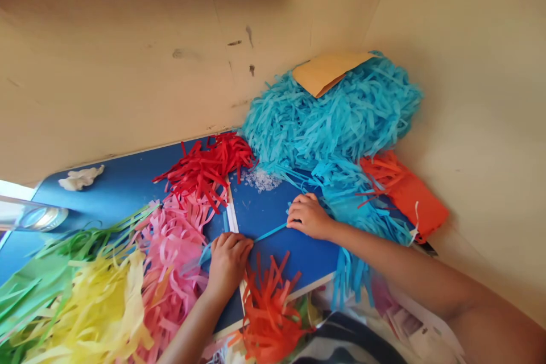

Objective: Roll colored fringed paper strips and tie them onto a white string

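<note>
My left hand (228, 261) and my right hand (307, 216) each pinch one end of a thin light-blue paper strip (270, 232), which is stretched taut between them just above a blue board (128, 182). Both hands have their fingers curled closed on it. Pink fringed paper (170, 250) lies under and beside my left hand. A big heap of light-blue fringed paper (333, 119) sits right behind my right hand. Orange fringe (268, 307) lies just in front of both hands.
Red fringe (209, 168), yellow fringe (94, 307) and green fringe (38, 278) cover the left part. An orange paper wad (405, 190) lies at right, a brown card (326, 71) tops the blue heap. A crumpled white scrap (81, 177) and a metal lid (40, 217) sit far left. Walls enclose the corner.
</note>
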